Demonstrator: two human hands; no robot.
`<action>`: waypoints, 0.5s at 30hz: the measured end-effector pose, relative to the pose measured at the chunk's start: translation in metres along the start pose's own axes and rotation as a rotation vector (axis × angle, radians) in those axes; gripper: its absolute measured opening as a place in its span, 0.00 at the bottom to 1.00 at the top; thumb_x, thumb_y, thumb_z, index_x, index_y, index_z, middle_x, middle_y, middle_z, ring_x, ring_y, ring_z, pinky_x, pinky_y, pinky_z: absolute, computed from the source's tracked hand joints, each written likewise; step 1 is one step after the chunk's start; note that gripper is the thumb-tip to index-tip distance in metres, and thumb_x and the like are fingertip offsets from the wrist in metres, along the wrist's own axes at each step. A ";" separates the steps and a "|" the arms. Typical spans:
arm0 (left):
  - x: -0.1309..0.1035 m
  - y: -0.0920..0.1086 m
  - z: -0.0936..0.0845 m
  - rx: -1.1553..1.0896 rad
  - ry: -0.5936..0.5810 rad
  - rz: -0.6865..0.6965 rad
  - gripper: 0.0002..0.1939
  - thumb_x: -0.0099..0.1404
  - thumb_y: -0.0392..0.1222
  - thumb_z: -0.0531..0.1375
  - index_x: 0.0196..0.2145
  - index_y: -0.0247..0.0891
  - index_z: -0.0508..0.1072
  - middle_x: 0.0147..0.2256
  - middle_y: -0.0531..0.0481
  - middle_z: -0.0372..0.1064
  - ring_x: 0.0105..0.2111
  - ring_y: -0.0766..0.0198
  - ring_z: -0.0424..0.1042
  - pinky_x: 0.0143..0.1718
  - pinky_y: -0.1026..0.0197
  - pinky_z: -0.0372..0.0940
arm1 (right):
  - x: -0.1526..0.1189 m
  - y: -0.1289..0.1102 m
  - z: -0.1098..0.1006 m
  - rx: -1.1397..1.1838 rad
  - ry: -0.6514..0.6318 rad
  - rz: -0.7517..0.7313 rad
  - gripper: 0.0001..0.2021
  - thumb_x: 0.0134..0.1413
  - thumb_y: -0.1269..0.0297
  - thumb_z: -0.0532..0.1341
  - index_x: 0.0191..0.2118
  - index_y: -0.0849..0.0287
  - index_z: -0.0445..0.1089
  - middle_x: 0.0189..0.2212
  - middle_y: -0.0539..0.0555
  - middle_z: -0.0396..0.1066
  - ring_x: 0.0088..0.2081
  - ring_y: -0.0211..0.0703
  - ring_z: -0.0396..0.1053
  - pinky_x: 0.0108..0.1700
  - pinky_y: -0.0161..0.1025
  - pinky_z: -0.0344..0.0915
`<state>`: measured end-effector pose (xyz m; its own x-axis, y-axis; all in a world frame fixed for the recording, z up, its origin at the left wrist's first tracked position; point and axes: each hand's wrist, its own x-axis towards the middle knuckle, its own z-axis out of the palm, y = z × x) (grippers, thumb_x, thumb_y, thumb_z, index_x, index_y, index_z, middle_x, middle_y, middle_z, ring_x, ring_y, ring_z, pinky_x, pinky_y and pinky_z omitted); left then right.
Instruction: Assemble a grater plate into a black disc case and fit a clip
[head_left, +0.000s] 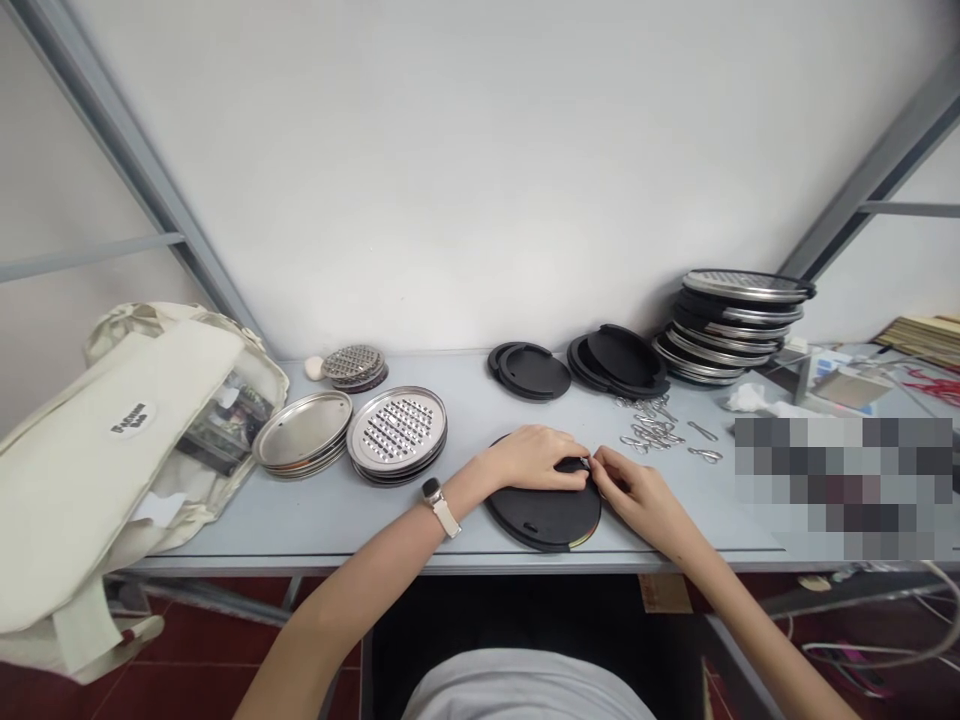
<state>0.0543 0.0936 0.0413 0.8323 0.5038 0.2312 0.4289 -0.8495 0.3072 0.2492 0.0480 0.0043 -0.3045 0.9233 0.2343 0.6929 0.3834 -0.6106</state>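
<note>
A round black disc (551,512) lies flat near the table's front edge, with a small oval hole and a strip of yellow and red at its rim. Across its top rests my left hand (536,460), fingers bent over the far right part and holding it. My right hand (634,490) is at the disc's right rim, thumb and fingertips pinched together beside the left fingertips. Between the hands shows a small shiny metal clip (586,463), mostly hidden by fingers. Loose metal clips (652,432) lie in a heap behind my right hand.
To the left stand stacked round graters (397,432), metal plates (304,430) and smaller graters (352,365). Black discs (534,372) and black trays (626,360) lie behind. A tall stack of round graters (735,325) stands right. A cream bag (112,450) hangs over the left edge.
</note>
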 end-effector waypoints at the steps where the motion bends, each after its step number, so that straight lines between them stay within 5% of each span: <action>1: 0.000 0.000 0.000 0.000 0.001 0.001 0.08 0.65 0.43 0.54 0.36 0.39 0.71 0.35 0.50 0.72 0.33 0.63 0.69 0.34 0.64 0.57 | 0.000 0.000 0.000 0.001 0.000 -0.001 0.14 0.63 0.57 0.48 0.27 0.55 0.56 0.18 0.44 0.57 0.22 0.36 0.56 0.26 0.33 0.53; 15: 0.000 -0.001 0.001 0.024 0.005 0.007 0.09 0.65 0.44 0.55 0.36 0.38 0.72 0.34 0.50 0.72 0.33 0.63 0.70 0.34 0.64 0.59 | 0.001 -0.005 -0.001 0.002 0.003 -0.007 0.14 0.63 0.57 0.48 0.26 0.55 0.56 0.17 0.44 0.56 0.21 0.36 0.55 0.25 0.33 0.53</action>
<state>0.0544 0.0941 0.0400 0.8336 0.4985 0.2378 0.4313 -0.8565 0.2836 0.2466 0.0471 0.0083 -0.3071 0.9206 0.2412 0.6893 0.3899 -0.6106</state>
